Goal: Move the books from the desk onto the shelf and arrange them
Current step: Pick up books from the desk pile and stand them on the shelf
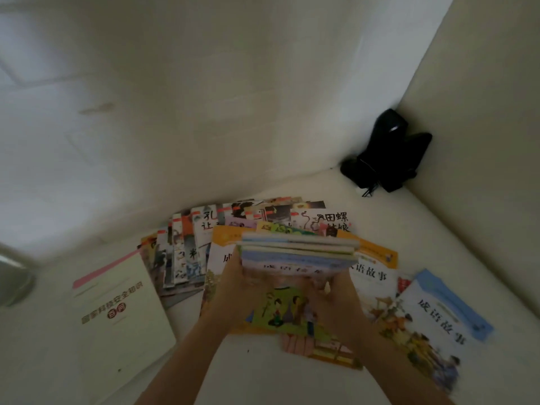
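Observation:
A small stack of thin picture books (298, 252) is held above the white desk (409, 235), its page edges facing away from me. My left hand (233, 290) grips the stack's left side and my right hand (336, 290) grips its right side. Under the stack lies an orange-covered book (377, 273), and a blue-covered book (438, 320) lies to the right. A fan of several thin story books (187, 252) spreads at the back left. A pale book with a pink stripe (122, 317) lies at the left. No shelf is in view.
A black device with a cable (388, 153) sits in the back right corner where the white walls meet. A grey rounded object (14, 279) shows at the left edge. Another colourful book (318, 349) lies near the front between my forearms.

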The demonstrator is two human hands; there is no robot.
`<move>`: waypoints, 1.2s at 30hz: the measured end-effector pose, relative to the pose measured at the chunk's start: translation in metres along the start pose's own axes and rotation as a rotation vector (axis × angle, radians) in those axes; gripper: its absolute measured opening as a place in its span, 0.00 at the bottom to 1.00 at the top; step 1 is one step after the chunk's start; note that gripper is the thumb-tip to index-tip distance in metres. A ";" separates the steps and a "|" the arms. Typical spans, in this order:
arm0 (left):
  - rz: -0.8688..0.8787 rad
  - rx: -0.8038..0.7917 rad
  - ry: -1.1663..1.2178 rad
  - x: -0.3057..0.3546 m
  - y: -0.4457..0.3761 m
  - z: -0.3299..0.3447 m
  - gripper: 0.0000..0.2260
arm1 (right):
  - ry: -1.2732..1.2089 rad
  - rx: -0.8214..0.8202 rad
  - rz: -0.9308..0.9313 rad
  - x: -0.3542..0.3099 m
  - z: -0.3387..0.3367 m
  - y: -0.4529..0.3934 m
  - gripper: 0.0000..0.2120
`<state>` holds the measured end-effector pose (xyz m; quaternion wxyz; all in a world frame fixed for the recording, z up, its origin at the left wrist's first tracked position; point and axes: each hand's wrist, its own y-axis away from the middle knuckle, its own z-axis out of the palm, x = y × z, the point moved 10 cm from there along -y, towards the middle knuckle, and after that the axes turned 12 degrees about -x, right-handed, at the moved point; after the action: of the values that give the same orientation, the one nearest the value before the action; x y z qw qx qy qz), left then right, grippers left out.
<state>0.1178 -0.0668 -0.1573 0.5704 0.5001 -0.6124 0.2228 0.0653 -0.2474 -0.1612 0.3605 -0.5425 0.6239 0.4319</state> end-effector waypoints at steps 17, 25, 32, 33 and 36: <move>-0.437 0.079 -0.383 -0.057 -0.013 0.009 0.35 | 0.303 -0.111 0.383 0.058 0.023 0.005 0.26; -0.259 0.290 -0.612 -0.022 -0.010 0.014 0.34 | 0.380 0.103 0.298 0.049 -0.044 0.019 0.16; 0.050 -0.278 -0.489 0.025 -0.035 0.185 0.21 | 0.344 0.445 0.829 0.146 -0.181 0.127 0.32; 0.034 -0.350 -0.495 0.024 -0.035 0.209 0.21 | 0.307 0.456 0.885 0.155 -0.189 0.143 0.36; 0.023 -0.445 -0.553 0.019 -0.029 0.260 0.18 | 0.037 0.474 0.905 0.180 -0.189 0.167 0.44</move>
<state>0.0216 -0.3046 -0.2136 0.4753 0.3983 -0.7827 -0.0535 -0.1238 -0.4830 -0.2326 0.2395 -0.1291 0.8833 0.3818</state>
